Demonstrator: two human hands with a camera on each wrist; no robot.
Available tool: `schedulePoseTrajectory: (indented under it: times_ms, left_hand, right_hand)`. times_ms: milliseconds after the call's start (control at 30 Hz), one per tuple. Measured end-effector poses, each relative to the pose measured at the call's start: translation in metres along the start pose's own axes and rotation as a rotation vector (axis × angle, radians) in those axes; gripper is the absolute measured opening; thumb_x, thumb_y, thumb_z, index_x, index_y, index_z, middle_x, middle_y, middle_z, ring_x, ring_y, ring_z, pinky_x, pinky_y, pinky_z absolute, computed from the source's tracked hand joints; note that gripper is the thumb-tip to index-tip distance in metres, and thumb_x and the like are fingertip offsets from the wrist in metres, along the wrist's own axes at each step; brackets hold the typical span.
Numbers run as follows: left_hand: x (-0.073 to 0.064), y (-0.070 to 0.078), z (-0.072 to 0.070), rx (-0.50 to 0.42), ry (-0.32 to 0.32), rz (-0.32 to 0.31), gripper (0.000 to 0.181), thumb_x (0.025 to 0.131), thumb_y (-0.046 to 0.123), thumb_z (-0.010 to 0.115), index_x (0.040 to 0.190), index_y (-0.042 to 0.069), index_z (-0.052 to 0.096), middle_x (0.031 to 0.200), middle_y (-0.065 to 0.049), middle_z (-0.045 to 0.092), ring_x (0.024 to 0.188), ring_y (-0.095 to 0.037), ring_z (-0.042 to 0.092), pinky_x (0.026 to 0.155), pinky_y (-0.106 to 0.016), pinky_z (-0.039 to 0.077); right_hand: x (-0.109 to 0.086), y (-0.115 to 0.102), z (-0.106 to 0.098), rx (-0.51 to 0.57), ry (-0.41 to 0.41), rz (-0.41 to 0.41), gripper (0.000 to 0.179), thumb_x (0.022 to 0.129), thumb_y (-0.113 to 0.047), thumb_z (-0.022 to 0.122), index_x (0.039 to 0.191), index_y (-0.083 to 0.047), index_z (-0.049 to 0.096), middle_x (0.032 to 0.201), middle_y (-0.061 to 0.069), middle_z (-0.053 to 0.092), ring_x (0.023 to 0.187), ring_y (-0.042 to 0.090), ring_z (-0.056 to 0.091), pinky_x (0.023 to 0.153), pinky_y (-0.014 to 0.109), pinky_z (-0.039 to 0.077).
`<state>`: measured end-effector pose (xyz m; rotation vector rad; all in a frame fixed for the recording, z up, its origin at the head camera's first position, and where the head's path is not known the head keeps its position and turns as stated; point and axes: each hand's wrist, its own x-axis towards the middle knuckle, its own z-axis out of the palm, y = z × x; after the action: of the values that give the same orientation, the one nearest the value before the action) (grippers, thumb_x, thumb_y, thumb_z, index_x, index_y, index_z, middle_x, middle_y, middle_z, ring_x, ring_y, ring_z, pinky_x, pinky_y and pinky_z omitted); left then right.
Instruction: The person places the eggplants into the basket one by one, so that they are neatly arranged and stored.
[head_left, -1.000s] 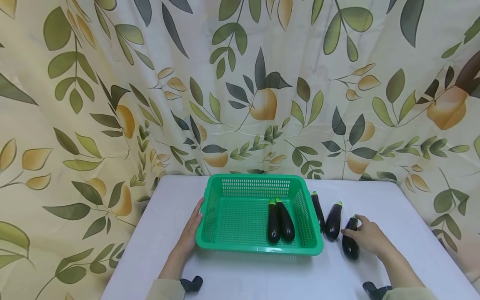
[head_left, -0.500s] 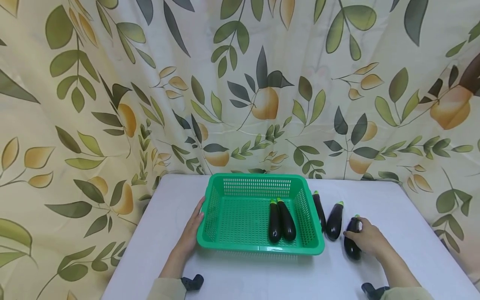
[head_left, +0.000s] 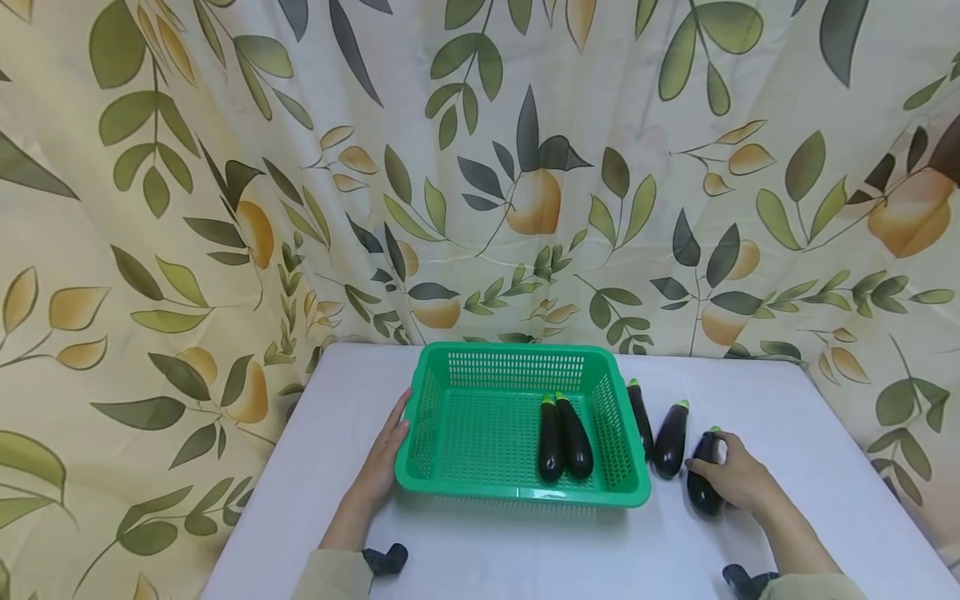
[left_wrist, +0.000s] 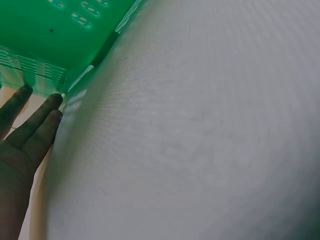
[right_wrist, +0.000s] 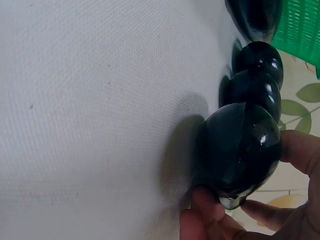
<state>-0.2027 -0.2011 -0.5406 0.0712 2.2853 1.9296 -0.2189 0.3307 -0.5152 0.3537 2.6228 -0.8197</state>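
A green plastic basket (head_left: 525, 493) stands on the table, with two dark purple eggplants (head_left: 551, 442) lying side by side in its right half. My left hand (head_left: 378, 458) rests against the basket's left side, its fingers (left_wrist: 37, 122) extended along the wall in the left wrist view. To the right of the basket, my right hand (head_left: 738, 475) holds the rightmost eggplant (head_left: 703, 492), thumb on one side and fingers near its green stem end. That eggplant's glossy rounded body (right_wrist: 240, 150) fills the middle right of the right wrist view, close to the cloth.
Between the basket and my right hand lie two more eggplants, a plump one (head_left: 670, 442) and one beside the basket wall (head_left: 640, 417). A white cloth (head_left: 555, 558) covers the table. Behind it hangs a curtain (head_left: 480, 208) printed with leaves and fruit.
The head view has shifted slightly. Both hands stay where they were, the right one on the same eggplant and the left one against the basket.
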Motion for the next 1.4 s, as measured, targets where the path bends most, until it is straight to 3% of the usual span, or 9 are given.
schedulePoseTrajectory:
  times_ms: [500, 733, 800, 1033, 1400]
  left_hand:
    - [0.0, 0.001, -0.001, -0.001, -0.005, 0.01, 0.047, 0.104, 0.046, 0.027, 0.15, 0.051, 0.017, 0.16, 0.02, 0.013, 0.152, -0.019, 0.002, 0.116, -0.065, 0.003]
    - [0.012, -0.03, 0.001, 0.024, 0.068, 0.023, 0.045, 0.1, 0.059, 0.027, 0.144, 0.06, 0.019, 0.156, 0.028, 0.017, 0.152, -0.016, 0.005, 0.115, -0.067, 0.003]
    - [0.013, -0.03, 0.001, 0.027, 0.072, 0.027, 0.046, 0.1, 0.059, 0.027, 0.145, 0.058, 0.019, 0.157, 0.028, 0.017, 0.152, -0.017, 0.005, 0.115, -0.068, 0.004]
    - [0.014, -0.032, 0.0, 0.037, 0.054, 0.037, 0.047, 0.1, 0.058, 0.026, 0.147, 0.056, 0.017, 0.159, 0.024, 0.014, 0.152, -0.021, 0.003, 0.113, -0.07, 0.003]
    - [0.014, -0.031, 0.001, 0.018, 0.071, 0.025, 0.046, 0.1, 0.059, 0.028, 0.145, 0.059, 0.02, 0.155, 0.03, 0.018, 0.151, -0.014, 0.006, 0.115, -0.067, 0.004]
  right_hand:
    - [-0.002, 0.003, -0.003, 0.036, -0.005, 0.028, 0.111, 0.085, -0.062, 0.06, 0.15, 0.007, 0.003, 0.132, 0.047, 0.026, 0.09, 0.041, 0.06, 0.06, 0.035, 0.055]
    - [-0.003, 0.005, -0.004, 0.036, 0.015, 0.006, 0.109, 0.086, -0.062, 0.059, 0.15, 0.006, 0.004, 0.13, 0.048, 0.029, 0.085, 0.037, 0.061, 0.059, 0.035, 0.056]
    - [-0.004, 0.005, -0.006, 0.03, 0.023, -0.002, 0.108, 0.087, -0.062, 0.058, 0.15, 0.006, 0.004, 0.129, 0.048, 0.032, 0.082, 0.034, 0.062, 0.059, 0.034, 0.055]
    - [-0.012, -0.008, -0.019, 0.011, 0.043, -0.055, 0.108, 0.089, -0.063, 0.054, 0.15, 0.009, 0.002, 0.119, 0.045, 0.044, 0.079, 0.03, 0.065, 0.061, 0.037, 0.056]
    - [-0.021, -0.029, -0.029, -0.005, 0.052, -0.083, 0.105, 0.09, -0.063, 0.052, 0.15, 0.008, 0.003, 0.12, 0.043, 0.047, 0.078, 0.028, 0.065, 0.06, 0.036, 0.054]
